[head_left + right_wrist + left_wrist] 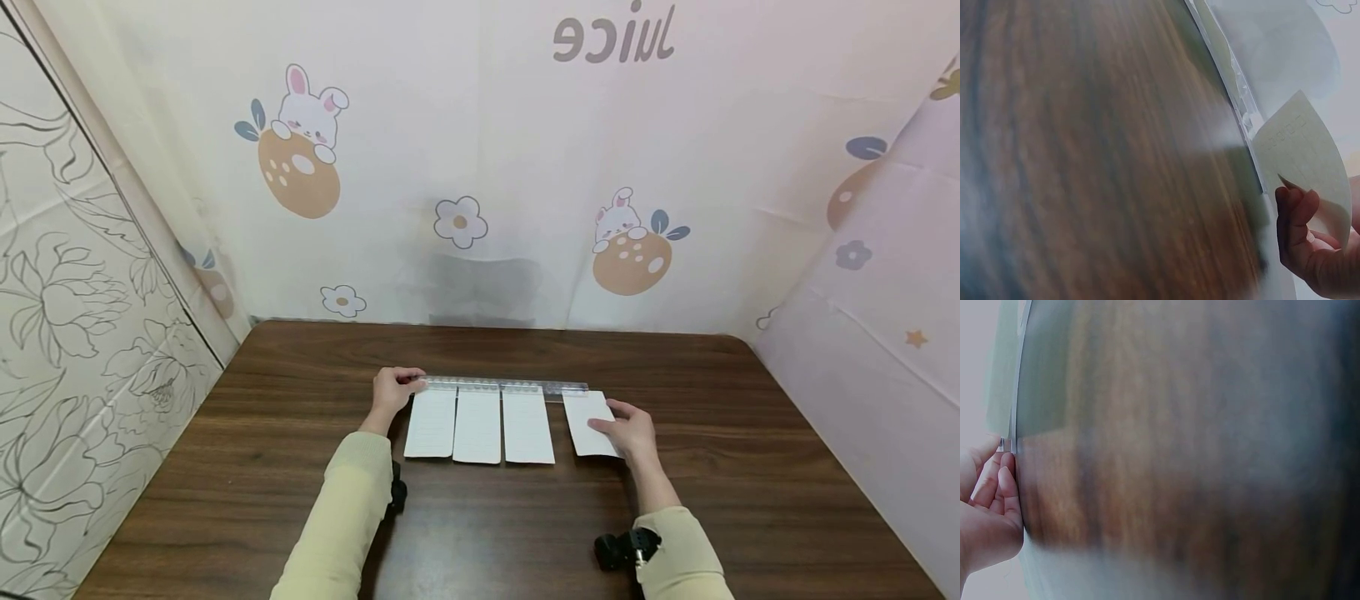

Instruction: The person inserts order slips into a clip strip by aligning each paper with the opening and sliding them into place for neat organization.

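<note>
A clear plastic ruler (504,387) lies across the dark wooden table (300,467), and my left hand (395,391) pinches its left end (1009,445). Below the ruler three lined white paper slips (480,424) lie side by side, their top edges against it. A fourth slip (589,421) lies apart to the right, slightly tilted, and my right hand (628,430) pinches it at its lower right. In the right wrist view this slip (1304,156) curves up from the table next to the ruler (1241,103), with my fingers (1294,215) curled at its edge.
Patterned curtains with rabbit and flower prints close off the table at the back (480,167), left (82,317) and right (885,317). Black wrist camera mounts (622,548) sit on both sleeves. Bare wood surrounds the papers.
</note>
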Available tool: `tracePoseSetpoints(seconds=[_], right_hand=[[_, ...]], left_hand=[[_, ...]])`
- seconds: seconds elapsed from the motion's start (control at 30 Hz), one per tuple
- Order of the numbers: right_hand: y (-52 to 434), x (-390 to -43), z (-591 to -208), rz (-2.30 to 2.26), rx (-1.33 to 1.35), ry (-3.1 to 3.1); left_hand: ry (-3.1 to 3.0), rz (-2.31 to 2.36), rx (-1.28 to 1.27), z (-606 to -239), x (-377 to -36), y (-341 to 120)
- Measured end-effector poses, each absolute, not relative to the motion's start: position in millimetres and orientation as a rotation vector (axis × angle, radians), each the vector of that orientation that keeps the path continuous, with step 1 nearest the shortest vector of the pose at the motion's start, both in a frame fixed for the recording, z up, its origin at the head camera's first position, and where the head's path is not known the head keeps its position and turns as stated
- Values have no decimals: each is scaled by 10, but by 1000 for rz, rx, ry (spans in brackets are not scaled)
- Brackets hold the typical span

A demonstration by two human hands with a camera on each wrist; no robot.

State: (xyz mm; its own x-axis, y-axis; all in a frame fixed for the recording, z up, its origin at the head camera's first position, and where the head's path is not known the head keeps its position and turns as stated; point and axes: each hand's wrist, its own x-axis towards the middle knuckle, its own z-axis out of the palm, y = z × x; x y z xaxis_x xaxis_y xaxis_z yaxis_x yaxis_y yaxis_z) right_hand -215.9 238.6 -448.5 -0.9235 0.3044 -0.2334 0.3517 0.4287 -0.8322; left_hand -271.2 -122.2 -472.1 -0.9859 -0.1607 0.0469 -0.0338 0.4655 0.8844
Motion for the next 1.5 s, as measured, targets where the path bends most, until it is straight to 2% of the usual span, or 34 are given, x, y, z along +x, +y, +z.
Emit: tracePoseSetpoints(seconds=[1.5], right_hand=[[2217,-2222,-4576,-1623,587,2534]], left_hand=[[-2568,-1543,186,-4737,-2725,-1211]])
